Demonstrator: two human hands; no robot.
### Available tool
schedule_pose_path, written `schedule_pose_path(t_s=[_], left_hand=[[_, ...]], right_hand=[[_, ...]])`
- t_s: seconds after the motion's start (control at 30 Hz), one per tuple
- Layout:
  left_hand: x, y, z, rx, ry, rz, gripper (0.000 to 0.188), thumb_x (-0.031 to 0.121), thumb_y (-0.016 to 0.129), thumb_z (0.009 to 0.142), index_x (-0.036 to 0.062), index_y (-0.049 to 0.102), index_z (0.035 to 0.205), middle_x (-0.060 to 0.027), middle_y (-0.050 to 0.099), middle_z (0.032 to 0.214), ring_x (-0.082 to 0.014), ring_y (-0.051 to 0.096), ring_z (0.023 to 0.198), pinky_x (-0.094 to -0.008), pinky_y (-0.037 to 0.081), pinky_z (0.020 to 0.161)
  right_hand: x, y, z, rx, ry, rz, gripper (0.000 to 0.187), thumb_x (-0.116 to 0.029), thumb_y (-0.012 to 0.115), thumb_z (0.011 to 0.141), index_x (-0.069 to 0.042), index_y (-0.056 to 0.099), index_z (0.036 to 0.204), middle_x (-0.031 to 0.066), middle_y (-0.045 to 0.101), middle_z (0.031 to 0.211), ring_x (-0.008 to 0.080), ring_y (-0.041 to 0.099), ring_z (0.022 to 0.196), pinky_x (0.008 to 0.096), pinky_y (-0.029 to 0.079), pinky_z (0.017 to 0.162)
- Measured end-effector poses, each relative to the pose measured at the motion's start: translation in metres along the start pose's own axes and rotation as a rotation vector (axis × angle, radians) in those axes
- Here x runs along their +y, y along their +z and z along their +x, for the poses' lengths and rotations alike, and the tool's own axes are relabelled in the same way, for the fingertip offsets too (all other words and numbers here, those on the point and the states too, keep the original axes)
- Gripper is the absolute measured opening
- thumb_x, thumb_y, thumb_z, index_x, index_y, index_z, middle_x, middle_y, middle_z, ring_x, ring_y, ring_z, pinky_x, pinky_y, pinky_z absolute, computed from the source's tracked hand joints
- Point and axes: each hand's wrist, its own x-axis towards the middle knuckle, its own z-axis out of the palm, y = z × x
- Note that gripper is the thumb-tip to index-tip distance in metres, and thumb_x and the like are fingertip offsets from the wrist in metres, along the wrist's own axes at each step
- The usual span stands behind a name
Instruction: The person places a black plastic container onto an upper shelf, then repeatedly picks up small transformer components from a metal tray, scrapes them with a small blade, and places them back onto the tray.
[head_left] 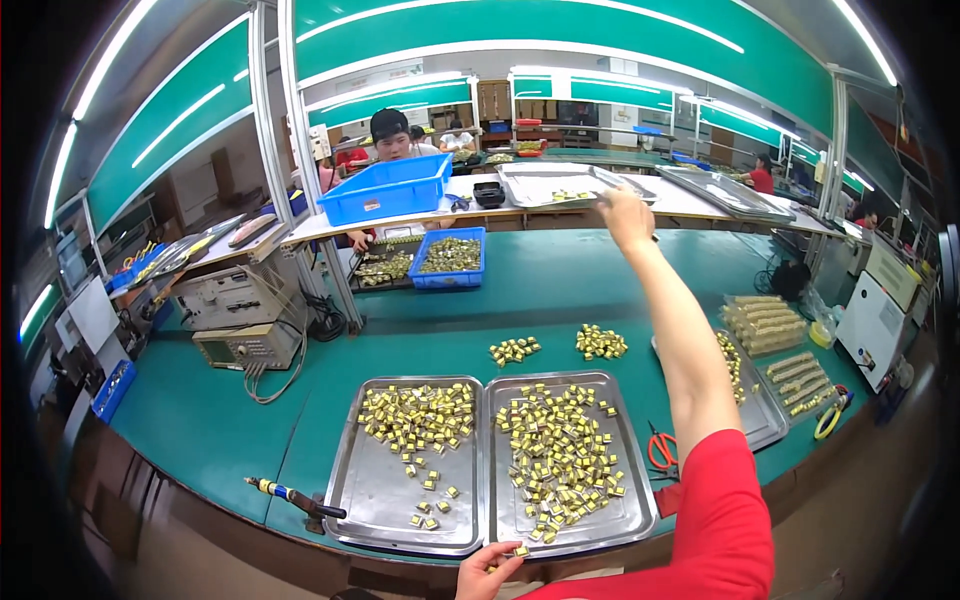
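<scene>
At the bottom edge, my left hand [487,573] pinches a small yellow transformer [521,551] between thumb and finger, just in front of the near rim of the right metal tray [637,500]. That tray holds a wide heap of the same yellow transformers [555,450]. Beside it, the left metal tray [375,515] has a heap at its far end and several loose pieces nearer. My right arm stretches far forward to the raised shelf. There my right hand [628,217] is closed at the edge of a shallow metal tray [530,190]; what its fingers hold is too small to make out.
Two small transformer piles [515,350] [601,342] lie beyond the trays. A soldering iron [290,496] lies left; red-handled pliers [661,450] and another tray [768,420] are right. Blue bins [385,190] [450,260] stand far left, near a co-worker [392,135]. Instruments [250,345] sit left.
</scene>
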Motion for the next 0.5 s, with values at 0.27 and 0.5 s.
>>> schedule_pose_path(t_s=[0.27, 0.5], left_hand=[[0.010, 0.000, 0.000, -0.045, 0.016, -0.021, 0.029, 0.013, 0.070, 0.080, 0.0039, 0.065, 0.107, 0.0037, 0.058, 0.073, -0.0037, 0.048, 0.062, -0.0198, 0.039, 0.054], [0.016, -0.001, -0.002, -0.013, -0.026, -0.049, 0.022, 0.017, 0.070, 0.081, 0.0017, 0.066, 0.097, 0.0013, 0.059, 0.072, -0.0030, 0.050, 0.063, -0.0205, 0.042, 0.056]], right_hand=[[0.010, -0.001, -0.009, 0.108, -0.035, 0.011, 0.016, -0.026, 0.065, 0.079, -0.011, 0.065, 0.084, 0.0085, 0.062, 0.089, 0.0319, 0.061, 0.084, 0.0432, 0.048, 0.070], [0.007, -0.005, -0.012, 0.146, -0.039, 0.003, 0.019, -0.029, 0.066, 0.078, -0.011, 0.067, 0.084, 0.0079, 0.061, 0.088, 0.0316, 0.061, 0.083, 0.0429, 0.048, 0.068]])
